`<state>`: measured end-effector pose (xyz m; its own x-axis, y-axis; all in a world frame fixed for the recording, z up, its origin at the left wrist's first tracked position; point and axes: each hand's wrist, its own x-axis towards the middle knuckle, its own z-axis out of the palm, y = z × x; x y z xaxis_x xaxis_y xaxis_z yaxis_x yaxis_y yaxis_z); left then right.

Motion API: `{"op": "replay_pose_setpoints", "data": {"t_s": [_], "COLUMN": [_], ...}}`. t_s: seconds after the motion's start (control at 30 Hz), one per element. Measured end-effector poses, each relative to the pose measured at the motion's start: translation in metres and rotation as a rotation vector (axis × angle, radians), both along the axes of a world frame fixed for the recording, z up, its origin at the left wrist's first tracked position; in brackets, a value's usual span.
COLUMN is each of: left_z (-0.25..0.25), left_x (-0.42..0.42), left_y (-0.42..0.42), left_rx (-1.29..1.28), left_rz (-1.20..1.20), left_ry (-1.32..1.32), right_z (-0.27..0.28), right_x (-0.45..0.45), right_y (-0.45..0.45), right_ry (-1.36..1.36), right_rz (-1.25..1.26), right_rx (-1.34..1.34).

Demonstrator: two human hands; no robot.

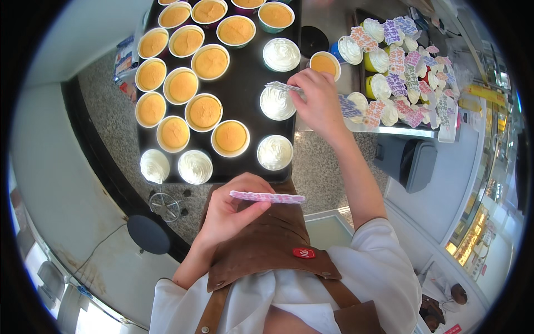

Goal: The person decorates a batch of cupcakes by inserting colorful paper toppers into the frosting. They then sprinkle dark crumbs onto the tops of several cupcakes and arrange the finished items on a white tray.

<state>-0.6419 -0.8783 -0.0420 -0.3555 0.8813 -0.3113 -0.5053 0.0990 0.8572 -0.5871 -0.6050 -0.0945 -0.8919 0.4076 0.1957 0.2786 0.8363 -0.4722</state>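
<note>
Between the thumb and fingers of my left hand (235, 208) is a stack of pink printed paper toppers (288, 198), held edge-on in front of my apron. My right hand (315, 98) pinches a greyish paper topper (283, 86) over a cream-topped cup cake (277, 104); whether it touches the cream is hard to tell. One piped cup cake (281, 54) stands beyond that one, another (275, 153) on the near side. Two more cream-topped cups (195, 167) sit at the tray's near left. Several plain golden cup cakes (203, 111) fill the left and far parts of the black baking tray (254, 171).
Right of the tray, many cream-topped cups with toppers (396, 62) crowd a second tray. A plain cup cake (325, 66) and a blue cup with cream (349, 50) stand between the trays. A grey bin (411, 163) is below right, a round stool (149, 234) at left.
</note>
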Motion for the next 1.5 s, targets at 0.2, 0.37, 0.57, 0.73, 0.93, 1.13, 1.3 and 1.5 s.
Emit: {"op": "replay_pose_setpoints", "data": {"t_s": [0.2,0.37,0.57,0.73,0.93,1.13,1.3,1.5], "left_z": [-0.001,-0.001,-0.003,-0.005,-0.012,-0.018,-0.022,-0.029], "left_x": [0.001,0.003,0.002,0.005,0.008,0.018,0.038,0.056], "left_y": [-0.002,-0.006,-0.008,-0.009,-0.01,-0.013,-0.022,-0.026], "left_rx": [0.023,0.023,0.055,-0.01,-0.172,-0.065,-0.046,-0.071], "left_rz": [0.038,0.045,0.052,0.106,0.132,0.0,-0.076,-0.064], "left_ry": [-0.006,-0.015,0.006,-0.057,-0.136,0.073,0.298,0.239], "right_z": [-0.008,-0.009,-0.01,0.011,0.062,0.089,0.08,0.074], "right_x": [0.001,0.001,0.005,0.011,0.048,0.085,0.118,0.135], "right_y": [0.004,0.006,0.007,0.001,-0.048,-0.095,-0.127,-0.122], "right_ry": [-0.006,-0.056,-0.013,0.031,0.14,-0.118,-0.137,-0.16], "right_rz": [0.018,0.027,0.038,-0.023,-0.049,0.085,-0.131,-0.123], "right_rx": [-0.015,-0.06,-0.03,-0.023,-0.924,-0.918,-1.056,-0.947]}}
